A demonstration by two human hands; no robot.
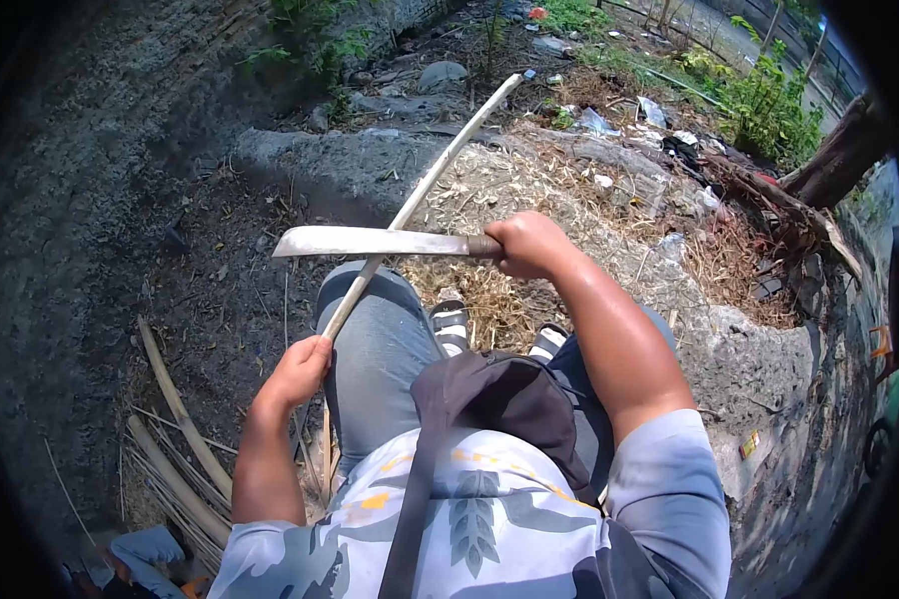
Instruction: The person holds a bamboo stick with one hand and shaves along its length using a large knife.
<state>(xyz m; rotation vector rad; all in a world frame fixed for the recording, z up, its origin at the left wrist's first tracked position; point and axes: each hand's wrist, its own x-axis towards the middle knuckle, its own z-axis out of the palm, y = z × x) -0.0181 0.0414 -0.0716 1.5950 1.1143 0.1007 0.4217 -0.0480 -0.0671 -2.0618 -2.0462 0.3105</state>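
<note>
My right hand [525,245] is closed around the handle of a machete [370,241], its broad blade pointing left. The blade crosses over a long pale wooden stick [435,178], overlapping it in this view just beyond my knee. My left hand [308,369] grips the stick's near end beside my thigh. From there the stick slants up and away to the right, its far end over the littered ground. My jeans-clad leg [378,329] lies beneath the near part of the stick.
Bent strips and poles [178,479] lie on the ground at left. Pale shavings [529,185] cover the ground ahead, with a concrete slab edge [310,150] beyond. A tree trunk [837,160] leans at right, near plastic litter. Part of another person [148,554] shows at bottom left.
</note>
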